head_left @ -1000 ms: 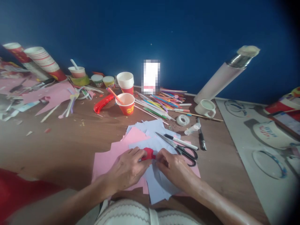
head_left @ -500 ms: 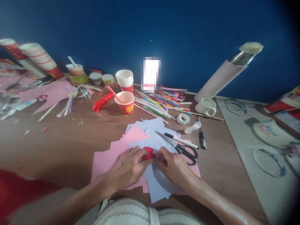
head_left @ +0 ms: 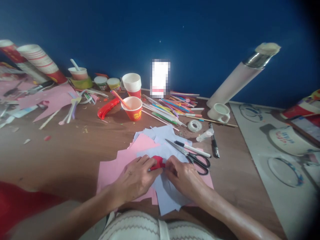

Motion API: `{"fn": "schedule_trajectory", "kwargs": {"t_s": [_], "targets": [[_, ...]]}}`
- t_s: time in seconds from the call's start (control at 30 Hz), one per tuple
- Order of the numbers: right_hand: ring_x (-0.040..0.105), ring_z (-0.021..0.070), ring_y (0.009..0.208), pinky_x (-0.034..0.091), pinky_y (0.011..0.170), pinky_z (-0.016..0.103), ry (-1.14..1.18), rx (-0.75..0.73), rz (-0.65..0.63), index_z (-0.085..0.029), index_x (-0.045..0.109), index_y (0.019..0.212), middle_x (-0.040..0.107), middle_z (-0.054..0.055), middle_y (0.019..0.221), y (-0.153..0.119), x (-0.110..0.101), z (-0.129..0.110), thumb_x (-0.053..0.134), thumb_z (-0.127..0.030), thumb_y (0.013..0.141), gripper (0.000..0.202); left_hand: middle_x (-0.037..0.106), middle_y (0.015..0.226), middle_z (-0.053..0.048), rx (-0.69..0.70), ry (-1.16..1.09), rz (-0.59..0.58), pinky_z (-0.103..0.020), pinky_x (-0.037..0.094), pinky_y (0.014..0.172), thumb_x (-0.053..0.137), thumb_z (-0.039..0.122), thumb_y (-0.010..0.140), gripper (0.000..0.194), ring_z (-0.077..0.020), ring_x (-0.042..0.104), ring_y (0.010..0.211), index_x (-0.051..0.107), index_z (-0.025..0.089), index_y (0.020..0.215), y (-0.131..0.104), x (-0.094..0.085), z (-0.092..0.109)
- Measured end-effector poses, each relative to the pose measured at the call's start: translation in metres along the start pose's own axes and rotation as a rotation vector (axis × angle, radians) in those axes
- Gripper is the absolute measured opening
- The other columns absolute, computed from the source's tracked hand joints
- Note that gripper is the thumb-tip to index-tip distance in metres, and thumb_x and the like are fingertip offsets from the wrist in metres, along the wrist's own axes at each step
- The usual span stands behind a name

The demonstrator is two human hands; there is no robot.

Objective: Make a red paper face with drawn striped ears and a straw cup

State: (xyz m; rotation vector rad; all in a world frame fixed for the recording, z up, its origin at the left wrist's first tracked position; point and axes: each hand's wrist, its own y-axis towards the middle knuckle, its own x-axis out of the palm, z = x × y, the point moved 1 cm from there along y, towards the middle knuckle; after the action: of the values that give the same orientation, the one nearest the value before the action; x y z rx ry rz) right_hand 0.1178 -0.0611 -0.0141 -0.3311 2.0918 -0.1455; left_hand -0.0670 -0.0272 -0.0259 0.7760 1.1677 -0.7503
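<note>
Left hand [head_left: 140,176]: palm down, fingers curled around the red piece [head_left: 157,163].
Right hand [head_left: 182,174]: tilted inward, fingertips pinched at the red piece's right end.
Red piece: between both hands, above blue paper [head_left: 170,196], near scissors [head_left: 191,157].

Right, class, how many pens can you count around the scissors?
2: the white pen lies on the paper beside the scissors; the black pen lies farther right, on the table. Others may be hidden.
</note>
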Motion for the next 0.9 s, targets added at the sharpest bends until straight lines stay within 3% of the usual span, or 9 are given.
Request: {"fn": "schedule_trajectory", "kwargs": {"t_s": [0.63,0.73,0.9], "targets": [[0.067,0.0195,0.063,0.035,0.055,0.025,-0.034,-0.007,0.019,-0.019,0.056,0.092,0.069,0.001,0.067,0.001,-0.001,-0.004,0.05,-0.018,0.082,0.012,0.053,0.096,-0.005,0.022,0.059,-0.042,-0.033,0.038,0.065,0.046,0.013,0.088,0.024,-0.0214,0.043,0.081,0.06,0.024,0.104,0.0,0.001,0.001],[0.065,0.0185,0.06,0.036,0.055,0.024,-0.032,0.018,0.069,-0.021,0.06,0.089,0.069,0.0,0.065,0.001,-0.012,0.001,0.052,-0.022,0.081,0.011,0.053,0.098,-0.006,0.031,0.071,-0.058,-0.034,0.039,0.067,0.043,0.012,0.088,0.024,-0.0217,0.044,0.082,0.06,0.023,0.101,0.0,0.0,0.001],[0.058,0.0125,0.05,0.037,0.051,0.022,0.075,0.101,0.253,-0.023,0.061,0.078,0.068,-0.003,0.062,-0.005,-0.05,0.022,0.054,-0.035,0.082,0.014,0.054,0.101,-0.007,0.026,0.004,-0.035,-0.034,0.041,0.074,0.044,0.013,0.088,0.025,-0.0215,0.044,0.086,0.059,0.024,0.106,-0.001,0.0,0.001]]}}
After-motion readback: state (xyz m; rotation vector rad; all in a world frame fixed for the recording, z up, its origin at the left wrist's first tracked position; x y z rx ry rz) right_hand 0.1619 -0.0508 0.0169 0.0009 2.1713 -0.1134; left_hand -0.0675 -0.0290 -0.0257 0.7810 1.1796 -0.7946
